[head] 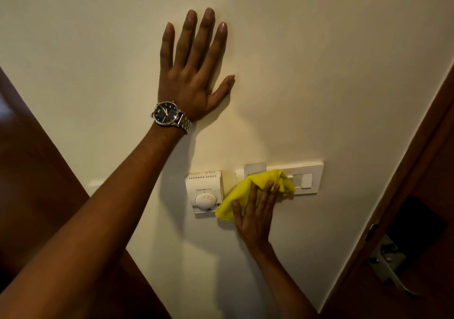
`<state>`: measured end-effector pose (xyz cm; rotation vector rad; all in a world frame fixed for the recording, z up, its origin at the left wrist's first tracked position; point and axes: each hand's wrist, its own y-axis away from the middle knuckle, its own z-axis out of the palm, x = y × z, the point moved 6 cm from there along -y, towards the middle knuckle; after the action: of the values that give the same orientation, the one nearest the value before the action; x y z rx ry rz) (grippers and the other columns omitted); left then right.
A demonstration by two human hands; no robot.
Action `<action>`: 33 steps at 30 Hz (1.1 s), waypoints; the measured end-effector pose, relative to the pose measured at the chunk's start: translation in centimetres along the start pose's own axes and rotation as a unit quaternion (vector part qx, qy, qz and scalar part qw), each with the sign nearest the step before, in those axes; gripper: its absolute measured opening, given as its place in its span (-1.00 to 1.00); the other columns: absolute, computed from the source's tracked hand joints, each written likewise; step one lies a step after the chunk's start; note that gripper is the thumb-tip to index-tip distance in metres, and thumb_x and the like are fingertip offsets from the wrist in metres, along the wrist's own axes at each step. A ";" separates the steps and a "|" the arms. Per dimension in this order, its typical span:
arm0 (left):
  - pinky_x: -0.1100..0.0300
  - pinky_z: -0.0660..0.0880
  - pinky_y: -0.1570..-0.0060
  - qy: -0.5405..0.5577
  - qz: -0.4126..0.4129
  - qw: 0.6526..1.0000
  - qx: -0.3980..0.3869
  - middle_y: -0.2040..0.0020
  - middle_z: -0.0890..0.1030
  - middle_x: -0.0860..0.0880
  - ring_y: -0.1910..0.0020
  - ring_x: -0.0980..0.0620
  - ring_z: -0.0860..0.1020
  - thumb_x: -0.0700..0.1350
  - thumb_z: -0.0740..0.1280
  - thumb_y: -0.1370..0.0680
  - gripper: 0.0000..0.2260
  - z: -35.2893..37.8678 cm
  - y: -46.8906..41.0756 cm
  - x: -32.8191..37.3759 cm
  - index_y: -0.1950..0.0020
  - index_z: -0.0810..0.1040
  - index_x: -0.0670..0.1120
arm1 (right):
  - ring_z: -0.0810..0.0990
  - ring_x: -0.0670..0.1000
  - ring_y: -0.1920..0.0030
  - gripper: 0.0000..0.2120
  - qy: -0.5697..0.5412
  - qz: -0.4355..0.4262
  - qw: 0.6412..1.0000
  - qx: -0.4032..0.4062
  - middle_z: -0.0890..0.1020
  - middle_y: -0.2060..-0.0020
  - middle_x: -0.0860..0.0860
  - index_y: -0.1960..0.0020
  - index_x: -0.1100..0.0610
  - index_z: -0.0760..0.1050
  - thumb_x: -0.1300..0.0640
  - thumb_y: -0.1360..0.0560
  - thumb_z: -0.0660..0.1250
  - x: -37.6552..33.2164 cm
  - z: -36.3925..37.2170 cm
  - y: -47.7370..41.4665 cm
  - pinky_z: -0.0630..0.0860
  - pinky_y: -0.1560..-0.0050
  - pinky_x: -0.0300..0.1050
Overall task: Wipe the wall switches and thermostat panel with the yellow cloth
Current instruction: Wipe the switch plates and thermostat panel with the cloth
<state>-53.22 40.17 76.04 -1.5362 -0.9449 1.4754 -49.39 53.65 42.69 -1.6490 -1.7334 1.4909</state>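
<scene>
My right hand (255, 216) presses the yellow cloth (248, 191) flat against the wall, over the left part of the white switch panel (307, 178). The cloth's lower left corner touches the white thermostat (204, 191) with its round dial, just left of the switches. One switch rocker shows at the panel's right end; the rest is hidden under the cloth. My left hand (194, 73), with a metal wristwatch, lies flat on the bare wall above the thermostat, fingers spread, holding nothing.
The cream wall (319, 73) fills most of the view. A dark wooden door frame (36, 171) runs along the left. On the right stands a wooden door (417, 245) with a metal lock plate and handle (388, 264).
</scene>
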 end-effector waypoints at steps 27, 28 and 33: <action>-0.32 0.24 -0.58 0.000 -0.004 1.000 -0.015 -0.64 0.32 -0.20 -0.62 -0.27 0.29 0.31 0.11 -0.70 -0.33 -0.6 -0.2 0.1 -0.68 0.25 -0.09 | -0.08 0.31 -0.62 -0.32 0.065 -0.145 0.987 -0.033 -0.10 -0.63 0.22 -0.64 0.18 -0.07 -0.13 -0.69 0.09 1.6 0.2 3.9 0.11 -0.53 0.28; -0.31 0.24 -0.58 0.000 -0.005 1.000 -0.010 -0.64 0.32 -0.20 -0.62 -0.27 0.29 0.31 0.11 -0.70 -0.33 -0.5 -0.1 0.0 -0.68 0.25 -0.08 | -0.07 0.31 -0.62 -0.31 0.060 -0.132 0.989 -0.028 -0.09 -0.63 0.22 -0.64 0.17 -0.06 -0.14 -0.68 0.10 1.3 0.2 3.4 0.10 -0.54 0.28; -0.30 0.24 -0.58 -0.001 -0.003 1.000 0.004 -0.62 0.34 -0.20 -0.61 -0.27 0.30 0.31 0.14 -0.69 -0.33 -0.2 0.0 0.0 -0.68 0.25 -0.07 | -0.06 0.30 -0.62 -0.31 0.028 -0.100 0.995 -0.004 -0.08 -0.63 0.20 -0.64 0.15 -0.04 -0.16 -0.68 0.12 0.0 0.4 0.7 0.05 -0.58 0.23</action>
<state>-53.00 40.18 76.07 -1.5247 -0.9436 1.4755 -49.32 53.35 41.97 -1.4574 -1.8174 1.3353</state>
